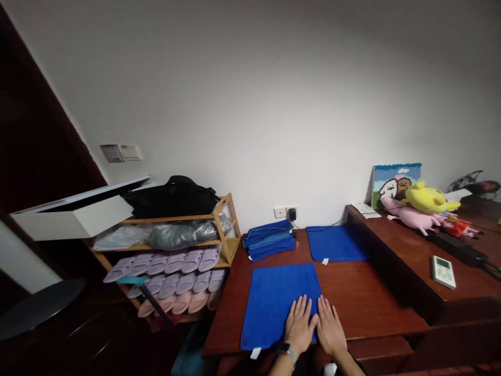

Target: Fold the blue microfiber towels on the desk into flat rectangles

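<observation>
Fingers (300, 308) of left hand (299, 328) and right hand (332, 330) lie extended and flat, gripping nothing, at the 5 o'clock corner of the blue cloth (274, 292) spread on the bench (352, 292); judged soft, light, limp: pinch at corners.

Slipper rack (234, 222), black bag (172, 196), plush toys (426, 199), remote (443, 271).

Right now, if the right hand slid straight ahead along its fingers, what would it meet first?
The right hand, on the near towel, would cross bare table and probably meet the farther flat blue towel.
</observation>
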Action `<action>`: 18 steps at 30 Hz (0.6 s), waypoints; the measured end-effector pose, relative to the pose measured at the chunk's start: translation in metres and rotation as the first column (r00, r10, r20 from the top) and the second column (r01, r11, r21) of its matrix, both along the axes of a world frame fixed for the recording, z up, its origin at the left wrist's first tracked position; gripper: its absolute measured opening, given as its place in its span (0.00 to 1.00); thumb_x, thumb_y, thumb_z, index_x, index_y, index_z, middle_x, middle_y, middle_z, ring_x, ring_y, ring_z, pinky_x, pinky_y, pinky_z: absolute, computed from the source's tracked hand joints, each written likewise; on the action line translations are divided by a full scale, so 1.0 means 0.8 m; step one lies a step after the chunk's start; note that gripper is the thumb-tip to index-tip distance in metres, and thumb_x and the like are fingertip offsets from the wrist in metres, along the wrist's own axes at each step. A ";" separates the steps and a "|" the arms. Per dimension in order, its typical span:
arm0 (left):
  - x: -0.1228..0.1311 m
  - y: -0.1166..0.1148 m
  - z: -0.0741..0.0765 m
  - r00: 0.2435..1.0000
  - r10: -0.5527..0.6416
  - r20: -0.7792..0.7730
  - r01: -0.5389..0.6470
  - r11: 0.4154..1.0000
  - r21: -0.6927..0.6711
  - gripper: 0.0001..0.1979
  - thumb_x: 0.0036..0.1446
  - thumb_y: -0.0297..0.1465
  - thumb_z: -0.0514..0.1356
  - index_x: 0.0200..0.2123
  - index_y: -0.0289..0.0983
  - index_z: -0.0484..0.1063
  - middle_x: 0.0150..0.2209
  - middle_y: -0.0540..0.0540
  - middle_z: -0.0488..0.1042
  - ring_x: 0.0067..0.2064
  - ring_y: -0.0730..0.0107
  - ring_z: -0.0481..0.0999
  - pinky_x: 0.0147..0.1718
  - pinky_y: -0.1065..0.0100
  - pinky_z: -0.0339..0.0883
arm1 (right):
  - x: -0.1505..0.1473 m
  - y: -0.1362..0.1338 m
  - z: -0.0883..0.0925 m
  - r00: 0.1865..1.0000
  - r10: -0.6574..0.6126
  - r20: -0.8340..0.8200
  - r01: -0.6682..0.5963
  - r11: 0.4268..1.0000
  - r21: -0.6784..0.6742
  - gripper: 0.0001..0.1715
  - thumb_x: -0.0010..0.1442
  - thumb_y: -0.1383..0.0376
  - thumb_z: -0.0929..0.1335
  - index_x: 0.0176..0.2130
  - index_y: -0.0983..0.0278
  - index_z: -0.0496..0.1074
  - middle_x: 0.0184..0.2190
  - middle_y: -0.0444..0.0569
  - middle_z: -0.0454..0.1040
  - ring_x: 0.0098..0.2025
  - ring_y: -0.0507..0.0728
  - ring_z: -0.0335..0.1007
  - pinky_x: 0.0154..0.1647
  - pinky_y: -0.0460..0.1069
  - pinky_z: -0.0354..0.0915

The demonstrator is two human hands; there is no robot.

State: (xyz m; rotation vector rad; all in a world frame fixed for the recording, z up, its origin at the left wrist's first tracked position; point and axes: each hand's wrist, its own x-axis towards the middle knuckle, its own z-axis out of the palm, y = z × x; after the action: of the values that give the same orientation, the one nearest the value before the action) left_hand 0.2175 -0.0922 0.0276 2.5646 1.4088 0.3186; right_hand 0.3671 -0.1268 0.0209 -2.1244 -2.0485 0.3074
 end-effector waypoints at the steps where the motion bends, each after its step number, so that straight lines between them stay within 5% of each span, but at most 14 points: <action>1: -0.018 0.001 0.000 1.000 0.020 -0.016 -0.020 1.000 0.009 0.30 0.73 0.45 0.36 0.74 0.46 0.41 0.75 0.50 0.45 0.75 0.60 0.44 0.72 0.48 0.47 | -0.001 0.000 0.000 1.000 -0.010 0.001 0.010 1.000 0.013 0.39 0.70 0.56 0.49 0.73 0.68 0.51 0.75 0.47 0.43 0.76 0.60 0.37 0.76 0.60 0.39; 9: -0.198 0.000 -0.002 0.908 0.396 -0.136 -0.391 0.918 0.066 0.35 0.70 0.52 0.39 0.74 0.43 0.46 0.75 0.46 0.46 0.75 0.56 0.46 0.71 0.47 0.49 | -0.005 0.003 -0.001 0.998 -0.056 -0.016 0.056 0.998 0.023 0.40 0.70 0.54 0.49 0.73 0.69 0.50 0.75 0.48 0.44 0.76 0.60 0.38 0.76 0.60 0.40; 18: -0.210 -0.006 -0.003 0.904 0.408 -0.126 -0.401 0.913 0.078 0.39 0.70 0.54 0.38 0.74 0.37 0.48 0.75 0.42 0.45 0.75 0.57 0.44 0.72 0.52 0.48 | 0.010 -0.013 -0.007 1.000 0.013 -0.026 -0.011 0.999 0.048 0.40 0.72 0.52 0.48 0.74 0.68 0.47 0.75 0.47 0.43 0.76 0.58 0.36 0.76 0.58 0.39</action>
State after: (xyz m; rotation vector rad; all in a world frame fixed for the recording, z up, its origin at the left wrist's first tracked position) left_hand 0.0497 -0.0971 0.0250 2.3499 2.0126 0.2385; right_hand 0.3749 -0.1375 0.0154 -2.0696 -2.0336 0.2834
